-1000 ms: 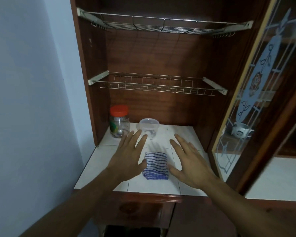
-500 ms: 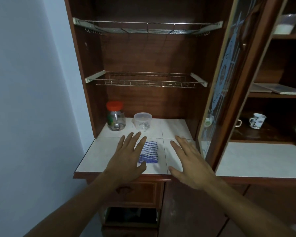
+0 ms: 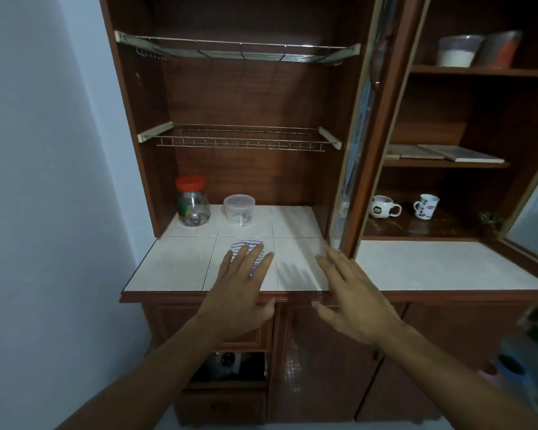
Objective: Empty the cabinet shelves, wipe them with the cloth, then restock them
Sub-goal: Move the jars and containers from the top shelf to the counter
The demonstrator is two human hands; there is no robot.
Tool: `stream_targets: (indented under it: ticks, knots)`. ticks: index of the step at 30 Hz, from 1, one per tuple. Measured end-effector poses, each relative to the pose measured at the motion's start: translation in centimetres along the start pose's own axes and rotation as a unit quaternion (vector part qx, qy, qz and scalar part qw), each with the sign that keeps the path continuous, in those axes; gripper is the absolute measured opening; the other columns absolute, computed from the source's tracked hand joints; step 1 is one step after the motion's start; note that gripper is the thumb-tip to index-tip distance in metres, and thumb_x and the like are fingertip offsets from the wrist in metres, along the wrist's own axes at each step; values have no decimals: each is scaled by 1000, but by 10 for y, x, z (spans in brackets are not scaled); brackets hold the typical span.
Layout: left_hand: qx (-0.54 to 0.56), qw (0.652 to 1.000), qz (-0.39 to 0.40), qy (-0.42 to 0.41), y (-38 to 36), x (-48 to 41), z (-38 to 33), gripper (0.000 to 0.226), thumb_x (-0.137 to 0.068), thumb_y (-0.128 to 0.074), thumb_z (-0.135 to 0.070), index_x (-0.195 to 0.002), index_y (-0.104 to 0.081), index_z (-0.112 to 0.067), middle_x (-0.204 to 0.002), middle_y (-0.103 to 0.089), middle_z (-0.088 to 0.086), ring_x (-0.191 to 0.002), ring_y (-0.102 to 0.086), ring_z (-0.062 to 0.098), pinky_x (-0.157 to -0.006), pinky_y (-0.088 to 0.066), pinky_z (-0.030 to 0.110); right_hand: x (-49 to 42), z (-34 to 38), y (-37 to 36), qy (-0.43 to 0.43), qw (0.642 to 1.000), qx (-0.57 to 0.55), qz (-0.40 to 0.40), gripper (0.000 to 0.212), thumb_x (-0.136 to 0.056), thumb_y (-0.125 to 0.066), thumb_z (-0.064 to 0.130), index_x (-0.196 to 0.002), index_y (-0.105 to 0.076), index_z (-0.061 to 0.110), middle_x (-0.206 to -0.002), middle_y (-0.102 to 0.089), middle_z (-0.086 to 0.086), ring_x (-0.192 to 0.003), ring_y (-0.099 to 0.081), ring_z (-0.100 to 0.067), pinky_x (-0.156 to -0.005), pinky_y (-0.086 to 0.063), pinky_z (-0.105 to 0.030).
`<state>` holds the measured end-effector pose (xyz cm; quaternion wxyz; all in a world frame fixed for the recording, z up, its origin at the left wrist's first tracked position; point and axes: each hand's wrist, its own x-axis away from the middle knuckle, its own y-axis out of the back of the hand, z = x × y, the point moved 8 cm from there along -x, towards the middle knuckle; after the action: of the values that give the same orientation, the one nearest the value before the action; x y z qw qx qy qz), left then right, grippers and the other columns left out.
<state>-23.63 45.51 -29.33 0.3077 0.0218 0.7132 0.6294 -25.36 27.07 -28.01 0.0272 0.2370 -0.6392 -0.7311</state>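
The blue-and-white striped cloth (image 3: 248, 243) lies on the white tiled counter (image 3: 174, 265). The left hand (image 3: 243, 294) and right hand (image 3: 353, 297) are spread straight-fingered, holding nothing. A pale blue wall (image 3: 44, 181) stands left.

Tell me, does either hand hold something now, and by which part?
Nothing is held. The left hand is spread flat, fingers straight, over the folded blue-and-white striped cloth; the right hand is open above the white tiled counter.

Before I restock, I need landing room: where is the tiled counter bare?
Bare: the back-right tiles between the clear tub and the glass door; the front-left tile beside the striped cloth. Both wire racks hold nothing. Crowded: back-left, where the red-lidded jar and tub stand.
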Motion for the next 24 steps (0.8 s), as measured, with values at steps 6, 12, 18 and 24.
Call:
stream_targets:
  ticks: [6, 12, 18, 24]
  knots:
    - [11, 1000, 2, 7, 2, -12, -49, 88, -79, -30, -62, -155, -19, -18, -162, -14, 7, -150, -5, 27, -120, -11, 53, 28, -37, 18, 12, 1000, 4, 2, 83, -92, -48, 57, -156, -8, 24, -164, 6, 3, -151, 0, -16, -113, 7, -24]
    - [10, 999, 3, 32, 3, -19, -113, 84, -84, -33, -58, -156, -12, -19, -163, -4, 5, -150, 1, 25, -121, 3, 45, 59, -86, 36, 18, 1000, -9, 16, 86, -90, -52, 57, -155, -2, 30, -163, 12, 7, -150, -1, -15, -113, -5, -25]
    - [10, 999, 6, 37, 11, -24, -151, 82, -86, -33, -57, -156, -8, -22, -164, -4, 4, -150, 4, 22, -120, 9, 41, 79, -115, 49, 25, 999, -7, 25, 88, -89, -52, 59, -155, -4, 28, -163, 12, 7, -150, -2, -15, -115, -8, -26]
    - [3, 999, -36, -4, 19, -43, -176, 74, -87, -39, -51, -152, -27, -18, -160, -23, 8, -149, -14, 27, -118, 2, 45, 82, -131, 62, 8, 1000, -5, 11, 87, -89, -54, 57, -155, -6, 28, -163, 8, 7, -150, -6, -17, -118, -16, -29]
